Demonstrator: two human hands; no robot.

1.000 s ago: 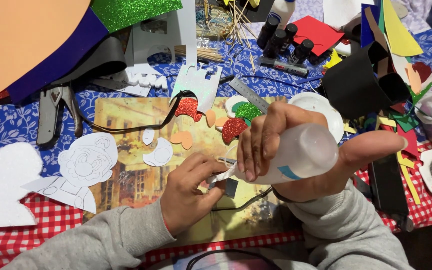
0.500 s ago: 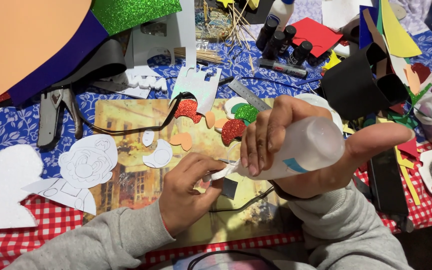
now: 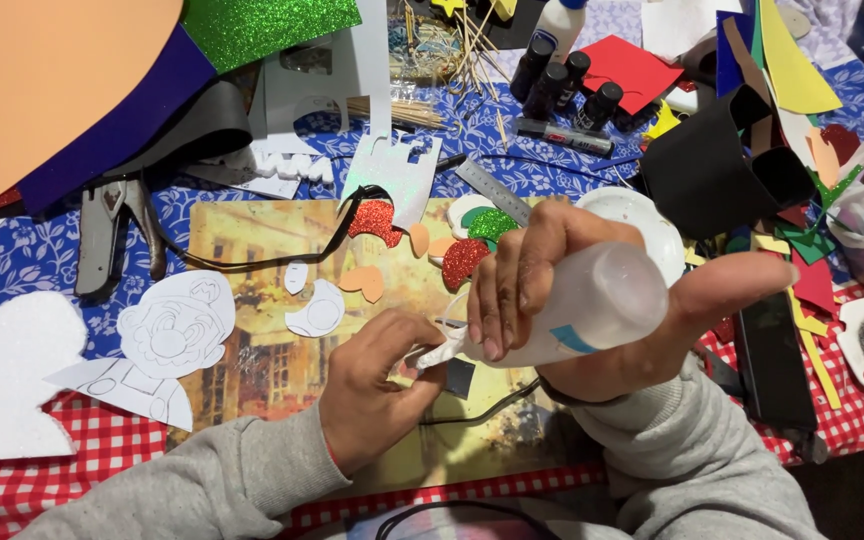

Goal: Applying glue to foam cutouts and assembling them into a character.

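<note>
L hand (image 3: 377, 385) curled low over the yellow picture board (image 3: 252, 250), fingers pinched together on a small white cutout (image 3: 439, 352). R hand (image 3: 562, 300) above it, palm up, thumb stuck out right, fingers wrapped tight round a tipped glue bottle (image 3: 582, 305), nozzle at the cutout. Further back: glitter foam bits (image 3: 472, 245), ruler (image 3: 492, 190).
</note>
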